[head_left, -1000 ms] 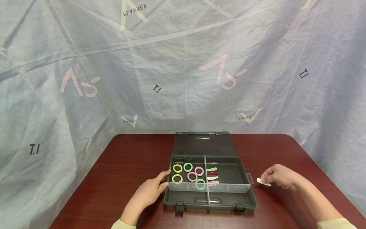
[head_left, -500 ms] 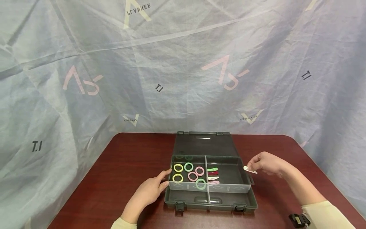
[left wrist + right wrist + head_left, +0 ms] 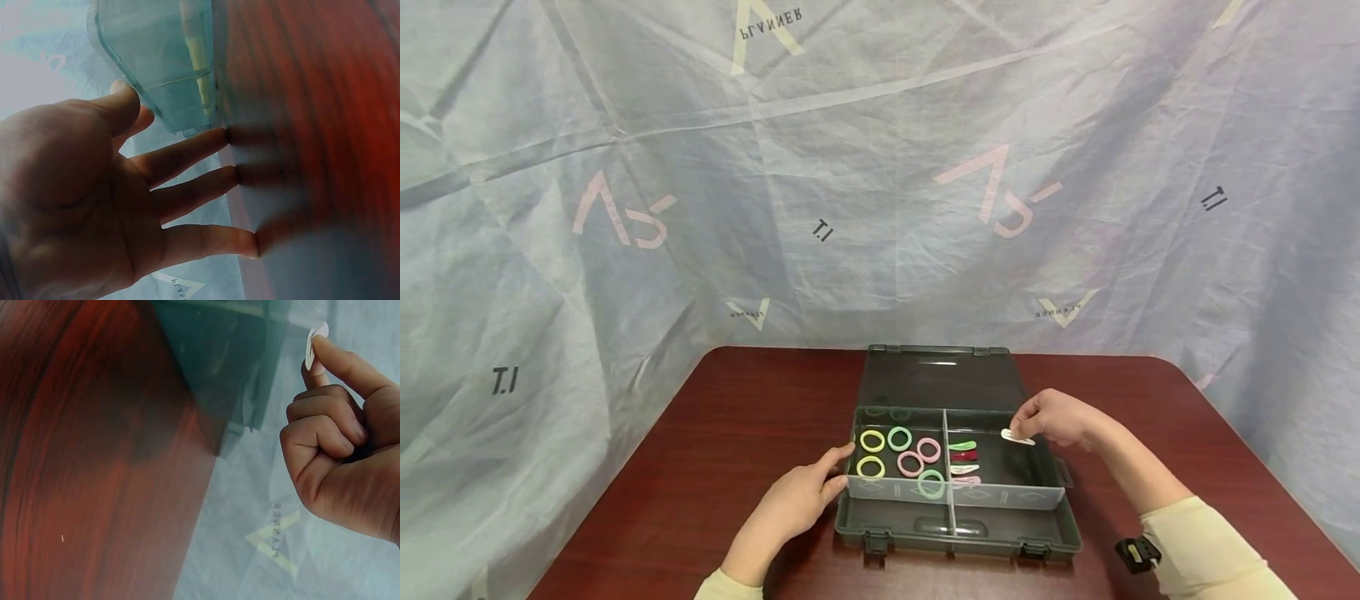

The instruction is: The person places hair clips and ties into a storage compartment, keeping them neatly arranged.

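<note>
My right hand [image 3: 1060, 418] pinches a white snap hair clip [image 3: 1018, 437] between thumb and index finger, above the right compartment of a dark see-through box [image 3: 895, 543]. In the right wrist view the hair clip [image 3: 315, 345] sticks up from the fingertips, the other fingers curled in. A green clip [image 3: 962, 446], a red clip [image 3: 964, 456], a white clip [image 3: 965, 469] and a pink clip [image 3: 966, 481] lie in a column beside the divider. My left hand [image 3: 796, 498] rests against the box's left side; in the left wrist view its fingers [image 3: 194, 152] are spread, some touching the table.
Several ring-shaped hair ties, such as a yellow one [image 3: 871, 467], lie in the left compartment. The lid [image 3: 940, 379] lies folded back behind the box. A grey printed cloth [image 3: 880, 167] hangs around the dark red table [image 3: 700, 450].
My right hand has carried the white hair clip from beside the box on the right, up and leftward over the right compartment. My left hand has stayed at the box's side.
</note>
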`<state>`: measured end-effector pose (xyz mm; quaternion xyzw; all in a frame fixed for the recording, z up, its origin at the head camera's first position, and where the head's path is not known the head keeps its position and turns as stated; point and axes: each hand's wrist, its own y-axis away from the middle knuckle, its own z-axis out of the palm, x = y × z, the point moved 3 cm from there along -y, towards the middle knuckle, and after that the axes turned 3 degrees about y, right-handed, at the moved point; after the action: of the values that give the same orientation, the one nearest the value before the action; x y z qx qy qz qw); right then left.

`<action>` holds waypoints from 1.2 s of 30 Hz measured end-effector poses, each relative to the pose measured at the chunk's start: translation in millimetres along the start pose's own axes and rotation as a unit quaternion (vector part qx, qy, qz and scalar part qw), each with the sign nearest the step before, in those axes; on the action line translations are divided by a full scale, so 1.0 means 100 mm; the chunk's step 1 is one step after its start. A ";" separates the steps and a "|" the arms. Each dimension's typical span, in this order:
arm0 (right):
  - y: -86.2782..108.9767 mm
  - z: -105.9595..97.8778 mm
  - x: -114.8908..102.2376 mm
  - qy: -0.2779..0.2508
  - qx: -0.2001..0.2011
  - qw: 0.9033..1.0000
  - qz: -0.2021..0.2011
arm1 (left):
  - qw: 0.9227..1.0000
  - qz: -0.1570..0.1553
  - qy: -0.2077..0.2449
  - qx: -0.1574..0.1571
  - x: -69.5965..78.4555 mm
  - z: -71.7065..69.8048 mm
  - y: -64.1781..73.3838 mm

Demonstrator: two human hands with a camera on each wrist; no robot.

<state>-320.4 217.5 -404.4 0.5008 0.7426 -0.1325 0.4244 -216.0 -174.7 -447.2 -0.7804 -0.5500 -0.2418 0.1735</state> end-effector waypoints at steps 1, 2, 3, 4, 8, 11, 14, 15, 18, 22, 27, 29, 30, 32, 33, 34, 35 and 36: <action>-0.02 0.02 0.01 0.001 0.000 1.000 -0.002 | 1.000 0.000 0.000 0.000 0.01 0.00 0.00; -0.04 0.03 0.01 0.001 0.000 1.000 -0.002 | 1.000 -0.003 0.002 -0.003 0.01 0.00 0.01; -0.06 0.05 0.02 0.002 0.001 1.000 -0.002 | 1.000 -0.004 0.005 -0.004 0.02 0.00 0.01; -0.08 0.06 0.02 0.002 0.002 1.000 -0.001 | 1.000 -0.005 0.009 -0.004 0.03 0.00 0.01; -0.12 0.09 0.03 0.010 0.009 1.000 0.003 | 1.000 -0.005 0.012 -0.004 0.05 -0.02 0.01; -0.15 0.11 0.02 0.013 0.012 1.000 0.005 | 1.000 -0.001 0.007 0.000 0.06 -0.03 0.01; -0.19 0.14 0.00 0.005 0.008 1.000 0.010 | 1.000 0.001 0.002 0.003 0.04 -0.02 0.01; -0.21 0.15 0.01 0.000 0.006 1.000 0.011 | 1.000 0.001 0.001 0.003 0.04 -0.02 0.00; -0.25 0.19 0.02 -0.015 -0.003 1.000 0.017 | 1.000 -0.002 0.003 0.000 0.03 0.00 0.00; -0.30 0.24 0.02 -0.003 -0.009 1.000 0.017 | 1.000 -0.005 0.009 -0.002 0.04 0.01 0.00; -0.34 0.31 -0.01 0.042 -0.005 0.999 0.019 | 1.000 -0.005 0.012 -0.002 0.05 -0.01 0.00; -0.35 0.33 -0.02 0.059 -0.001 0.998 0.024 | 1.000 -0.005 0.012 -0.002 0.04 -0.01 0.00; -0.35 0.34 -0.02 0.069 0.000 0.997 0.024 | 1.000 -0.005 0.013 -0.002 0.04 0.00 0.00; -0.36 0.36 -0.03 0.089 0.007 0.995 0.033 | 1.000 -0.007 0.013 -0.003 0.02 0.00 0.00; -0.36 0.36 -0.03 0.101 0.010 0.994 0.037 | 1.000 -0.008 0.012 -0.004 0.02 0.01 0.00; -0.36 0.37 -0.03 0.112 0.014 0.993 0.041 | 1.000 -0.009 0.012 -0.004 0.01 0.01 -0.01; -0.37 0.38 -0.03 0.125 0.017 0.991 0.043 | 1.000 -0.010 0.012 -0.004 0.01 0.01 -0.01; -0.38 0.38 -0.03 0.137 0.021 0.989 0.045 | 1.000 -0.011 0.011 -0.004 0.01 0.01 -0.01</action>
<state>-333.0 174.2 -433.7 0.5561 0.7674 -0.0588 0.3138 -216.7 -173.1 -448.0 -0.7725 -0.5553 -0.2544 0.1736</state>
